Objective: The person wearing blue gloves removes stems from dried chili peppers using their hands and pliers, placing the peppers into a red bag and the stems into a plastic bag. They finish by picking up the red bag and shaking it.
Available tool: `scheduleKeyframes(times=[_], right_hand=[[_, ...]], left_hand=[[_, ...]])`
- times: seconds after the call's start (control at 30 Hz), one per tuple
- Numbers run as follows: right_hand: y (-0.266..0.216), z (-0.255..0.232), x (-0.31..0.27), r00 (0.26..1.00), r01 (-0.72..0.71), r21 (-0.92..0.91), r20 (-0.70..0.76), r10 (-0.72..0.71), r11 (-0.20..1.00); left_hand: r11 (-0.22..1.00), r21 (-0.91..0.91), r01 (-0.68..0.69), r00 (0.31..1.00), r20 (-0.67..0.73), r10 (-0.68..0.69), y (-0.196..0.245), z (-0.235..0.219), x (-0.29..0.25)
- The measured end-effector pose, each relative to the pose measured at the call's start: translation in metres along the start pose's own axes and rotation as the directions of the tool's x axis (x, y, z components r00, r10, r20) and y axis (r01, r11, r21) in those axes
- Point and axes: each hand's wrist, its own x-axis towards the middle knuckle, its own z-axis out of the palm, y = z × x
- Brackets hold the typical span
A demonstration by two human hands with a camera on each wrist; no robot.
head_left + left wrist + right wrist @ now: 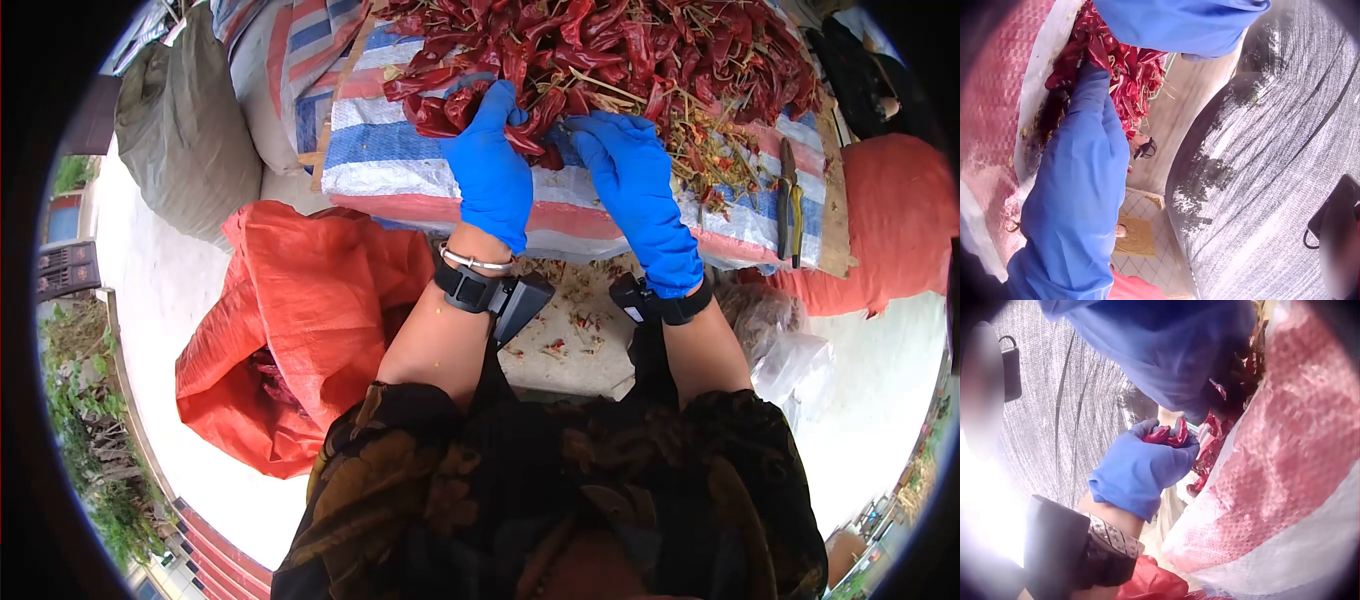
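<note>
Blue gloves cover both hands. In the head view the left hand (pixel 492 165) grips red dried peppers (pixel 527 143) at the near edge of a large pepper heap (pixel 600 45); the right wrist view shows red peppers (pixel 1177 434) between the thumb and curled fingers of the left hand (pixel 1144 465). Close on its right, the right hand (pixel 635 185) has its fingers bent, pinching at the end of a pepper. Its fingertips are partly hidden there. The left wrist view shows the right hand (pixel 1082 181) reaching to the peppers (pixel 1100 47).
Striped cloth (pixel 385 145) covers the work surface. Stems and scraps (pixel 705 150) lie right of the hands, with yellow-and-black-handled cutters (pixel 790 205) beyond. An open red sack (pixel 300 320) holding peppers stands lower left, a grey sack (pixel 180 130) upper left, a full red sack (pixel 890 220) at right.
</note>
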Motion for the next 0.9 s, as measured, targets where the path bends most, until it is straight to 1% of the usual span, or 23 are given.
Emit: scheduleKeyframes(times=[0.03,0.07,0.1,0.13,0.17,0.2,0.23,0.27,0.3,0.33,0.37,0.4,0.47,0.5,0.57,0.6,0.63,0.67,0.7,0.77,0.8,0.87,0.9], right_hand=[[0.001,-0.005,0.006,0.993,0.035,0.105,-0.117,-0.023,0.994],[-0.001,-0.011,0.009,0.992,0.047,0.097,-0.119,-0.035,0.994],[-0.005,-0.02,0.011,0.989,-0.02,0.18,-0.138,0.045,0.984],[-0.008,-0.026,0.013,0.981,-0.086,0.264,-0.147,0.129,0.961],[-0.007,-0.028,0.015,0.979,-0.036,0.237,-0.188,0.082,0.971],[-0.007,-0.03,0.015,0.979,-0.028,0.237,-0.188,0.074,0.971],[-0.008,-0.032,0.015,0.984,-0.032,0.291,-0.158,0.081,0.956],[-0.011,-0.033,0.013,0.988,-0.039,0.346,-0.128,0.089,0.938],[-0.014,-0.034,0.012,0.988,-0.037,0.349,-0.129,0.087,0.936],[-0.018,-0.036,0.01,0.935,-0.27,0.686,0.02,0.353,0.676],[-0.02,-0.037,0.007,0.816,-0.434,0.864,0.258,0.518,0.254],[-0.018,-0.036,0.005,0.813,-0.437,0.863,0.26,0.521,0.252],[-0.01,-0.034,0.003,0.78,-0.448,0.88,0.299,0.55,0.157],[-0.01,-0.035,0.001,0.777,-0.448,0.88,0.297,0.555,0.156],[-0.008,-0.036,0.0,0.751,-0.469,0.883,0.391,0.532,0.012],[-0.008,-0.037,0.0,0.749,-0.469,0.883,0.392,0.534,0.011],[-0.009,-0.037,0.001,0.753,-0.535,0.82,0.354,0.555,0.202],[-0.009,-0.037,0.002,0.761,-0.582,0.718,0.314,0.568,0.382],[-0.012,-0.038,0.003,0.757,-0.587,0.716,0.318,0.571,0.378],[-0.02,-0.041,0.007,0.728,-0.553,0.819,0.382,0.57,0.156],[-0.023,-0.041,0.009,0.726,-0.554,0.818,0.384,0.57,0.154],[-0.029,-0.039,0.01,0.802,-0.465,0.879,0.368,0.47,0.105],[-0.028,-0.038,0.009,0.797,-0.47,0.877,0.375,0.474,0.097]], left_hand=[[1.0,-0.01,-0.007,1.0,0.001,0.007,0.001,0.002,-0.001],[0.999,0.038,0.005,1.0,0.01,-0.006,0.001,0.004,-0.003],[0.996,0.084,0.014,1.0,0.019,-0.016,0.002,0.009,-0.005],[0.997,0.074,0.006,1.0,0.018,-0.008,0.003,0.012,-0.005],[0.998,0.069,0.006,0.998,0.068,-0.011,0.002,0.014,-0.007],[0.998,0.067,0.005,0.993,0.117,-0.013,0.004,0.016,-0.008],[0.998,0.066,-0.001,0.993,0.114,-0.007,0.006,0.019,-0.009],[0.998,-0.008,0.062,0.988,0.142,-0.061,0.007,0.021,-0.011],[0.989,-0.08,0.128,0.978,0.176,-0.113,0.009,0.024,-0.013],[0.969,-0.148,0.197,0.963,0.213,-0.163,0.009,0.026,-0.014],[0.952,-0.174,0.25,0.953,0.219,-0.21,0.007,0.025,-0.015],[0.952,-0.173,0.254,0.952,0.217,-0.215,0.008,0.027,-0.016],[0.93,-0.229,0.287,0.928,0.308,-0.211,0.009,0.031,-0.018],[0.929,-0.226,0.292,0.926,0.31,-0.216,0.007,0.032,-0.019],[0.937,-0.199,0.287,0.912,0.356,-0.204,0.003,0.035,-0.02],[0.937,-0.197,0.29,0.911,0.357,-0.207,0.005,0.037,-0.022],[0.931,-0.201,0.306,0.895,0.394,-0.209,0.007,0.039,-0.023],[0.924,-0.205,0.322,0.878,0.43,-0.211,0.008,0.04,-0.024],[0.923,-0.204,0.327,0.878,0.427,-0.217,0.005,0.039,-0.025],[0.953,-0.207,0.22,0.92,0.369,-0.132,-0.002,0.037,-0.024],[0.953,-0.206,0.221,0.92,0.368,-0.134,0.002,0.037,-0.022],[0.943,-0.246,0.225,0.944,0.293,-0.149,0.011,0.032,-0.016],[0.95,-0.269,0.159,0.974,0.199,-0.107,0.006,0.026,-0.011]])
